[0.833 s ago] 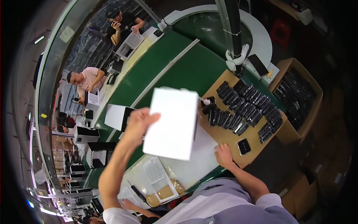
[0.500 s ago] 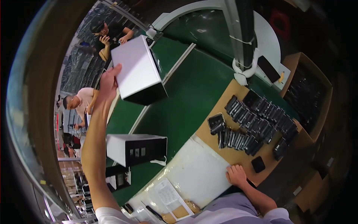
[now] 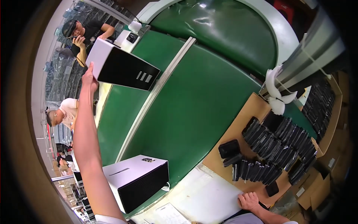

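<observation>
My left hand (image 3: 89, 79) is stretched far forward and closed on the edge of a white box-shaped appliance (image 3: 97, 56). Its black side, with small white labels, faces me. The appliance tilts above or against the far strip of the green belt, and I cannot tell whether it touches. A second white appliance (image 3: 136, 168) with a black ribbed front and a slot in its top stands on the near left of the belt, beside my left forearm. My right hand (image 3: 249, 201) rests on the white worktop's right edge, fingers loosely bent and slightly apart, with nothing visible in it.
Several black plastic-wrapped pieces (image 3: 279, 143) lie in rows on a cardboard sheet (image 3: 214, 158) at right. Farther right stands a carton (image 3: 333, 125) of similar pieces. A metal rail (image 3: 153, 95) divides the green belt (image 3: 186, 100). A metal post (image 3: 309, 52) rises at right. Two people (image 3: 87, 35) work at far left.
My view has shifted. My left hand has turned the appliance, so its labelled black side now shows. A ribbed black front now shows on the near-left appliance. My right hand stays on the worktop.
</observation>
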Tool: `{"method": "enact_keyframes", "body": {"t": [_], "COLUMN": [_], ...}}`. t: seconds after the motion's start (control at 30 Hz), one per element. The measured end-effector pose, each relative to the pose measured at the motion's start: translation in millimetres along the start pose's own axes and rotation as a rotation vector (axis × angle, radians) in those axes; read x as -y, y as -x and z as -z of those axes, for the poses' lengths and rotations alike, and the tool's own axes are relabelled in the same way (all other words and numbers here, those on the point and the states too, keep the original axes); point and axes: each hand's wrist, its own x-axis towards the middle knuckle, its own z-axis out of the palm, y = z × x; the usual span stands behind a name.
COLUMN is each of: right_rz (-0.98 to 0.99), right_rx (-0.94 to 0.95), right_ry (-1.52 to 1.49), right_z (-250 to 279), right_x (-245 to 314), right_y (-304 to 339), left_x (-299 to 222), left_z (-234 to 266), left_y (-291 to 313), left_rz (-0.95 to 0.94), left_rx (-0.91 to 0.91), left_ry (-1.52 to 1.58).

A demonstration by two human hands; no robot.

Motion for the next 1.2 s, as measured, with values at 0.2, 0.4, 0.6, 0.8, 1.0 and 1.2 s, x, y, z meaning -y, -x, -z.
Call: {"method": "enact_keyframes", "body": {"t": [0.2,0.4,0.6,0.8,1.0,1.2], "right_rz": [0.053,0.003,0.041,0.059,-0.11,-0.803], "right_rx": [-0.024,-0.008,-0.027,-0.048,0.073,0.899], "right_ry": [-0.036,-0.025,-0.056,-0.037,-0.425,-1.94], "right_z": [-17.0,-11.5,-3.1,0.7,-18.1,-10.8], "right_x": [6.9,7.0,2.4,8.2,24.7,74.6], "right_y": [-14.0,-8.0,-7.0,-1.7,-4.5,-53.4], "left_x": [-57.6,-66.2,-72.1,9.8,-31.5,-121.5], "left_z": [104.7,37.9,103.7,113.1,60.7,7.7], "left_y": [-8.9,246.4,510.2,533.5,486.4,575.7], "left_rz": [0.038,-0.49,-0.46,-0.609,-0.809,-0.805], "left_rx": [-0.23,0.157,0.251,0.271,0.304,0.183], "left_ry": [-0.492,-1.205,-1.746,-1.775,-2.021,-2.041]}}
